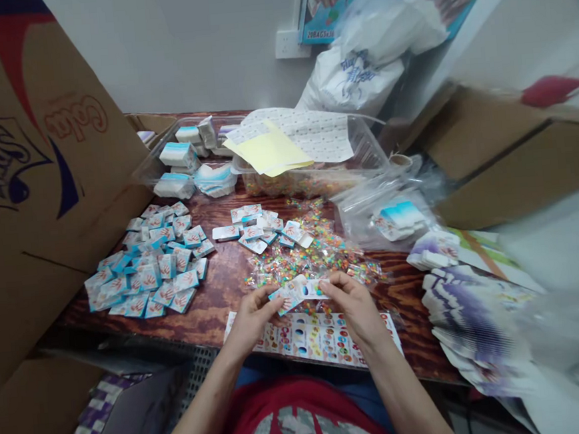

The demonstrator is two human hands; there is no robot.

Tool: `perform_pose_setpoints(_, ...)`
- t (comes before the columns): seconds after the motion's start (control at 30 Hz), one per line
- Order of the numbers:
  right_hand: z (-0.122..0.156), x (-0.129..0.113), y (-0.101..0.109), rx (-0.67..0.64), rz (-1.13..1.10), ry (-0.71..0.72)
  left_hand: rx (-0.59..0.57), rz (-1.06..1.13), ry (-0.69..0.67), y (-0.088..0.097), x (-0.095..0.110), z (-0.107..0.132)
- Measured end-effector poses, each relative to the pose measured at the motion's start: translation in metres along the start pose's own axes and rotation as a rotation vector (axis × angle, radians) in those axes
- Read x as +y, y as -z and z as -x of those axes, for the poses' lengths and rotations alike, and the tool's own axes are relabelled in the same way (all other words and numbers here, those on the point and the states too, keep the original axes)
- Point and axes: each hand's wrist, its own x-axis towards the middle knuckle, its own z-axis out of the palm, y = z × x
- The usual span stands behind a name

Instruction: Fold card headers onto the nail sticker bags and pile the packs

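Note:
My left hand (251, 319) pinches a small white-and-blue printed box (290, 297) with a red hand picture on it. Between the fingers of my right hand (352, 302) is the end of a small white card (311, 289) with coloured ovals. The card's left end meets the box's right end; whether it goes inside, I cannot tell. Just beyond my hands lie many small clear packets of colourful beads (293, 260). Under my hands, along the table's near edge, is a sheet of printed picture strips (324, 338).
Piled small boxes (158, 267) cover the table's left side, with a smaller group (265, 229) at the middle. Behind stand clear plastic trays (368, 144). A tall cardboard carton (37, 263) walls the left. Plastic bags (359, 205) and stacked purple-white cards (467, 310) lie right.

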Motion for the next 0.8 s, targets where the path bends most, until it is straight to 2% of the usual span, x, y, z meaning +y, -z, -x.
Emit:
perform_pose_setpoints(0.2, 0.002, -0.01, 0.004, -0.054, 0.233, 0.13, -0.058, -0.078, -0.003, 0.0, -0.001, -0.001)
perform_pose_setpoints(0.3, 0.004, -0.014, 0.003, -0.116, 0.154, 0.087, -0.079, -0.09, 0.008, 0.002, -0.003, -0.001)
perform_pose_setpoints(0.43, 0.007, -0.01, 0.003, -0.122, -0.012, -0.022, -0.156, -0.127, 0.064, 0.01, -0.005, -0.001)
perform_pose_setpoints(0.53, 0.008, -0.007, 0.004, -0.127, -0.027, -0.012, -0.197, -0.101, 0.089, 0.012, -0.004, 0.0)
perform_pose_setpoints(0.7, 0.009, -0.009, -0.001, -0.234, 0.202, 0.133, -0.166, -0.044, 0.08, 0.001, -0.005, -0.001)
perform_pose_setpoints(0.8, 0.007, -0.006, -0.005, -0.273, 0.242, 0.107, -0.168, -0.082, 0.057, -0.006, -0.008, 0.0)
